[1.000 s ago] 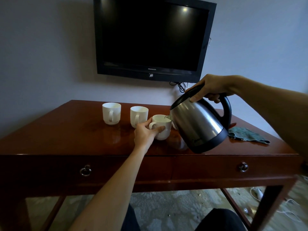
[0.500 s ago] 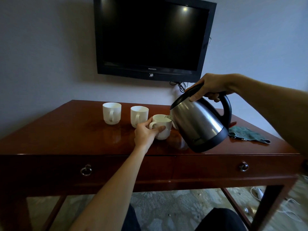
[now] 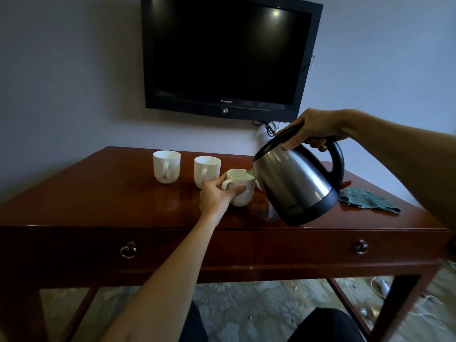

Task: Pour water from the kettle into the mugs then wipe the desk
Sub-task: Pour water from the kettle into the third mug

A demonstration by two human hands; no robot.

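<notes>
right hand [image 3: 318, 128] grips the steel kettle [image 3: 294, 185] handle, spout at 3 o'clock over the white mug [image 3: 240, 187] the left hand [image 3: 217, 198] grasps; level probably high, so ease the tilt back.

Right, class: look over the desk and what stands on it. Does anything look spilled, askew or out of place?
Nothing looks spilled. The steel kettle with black handle, gripped by the right hand, tips its spout over the white mug that the left hand steadies. Only the crumpled teal cloth looks untidy, bunched near the brown wooden desk's right edge.
</notes>
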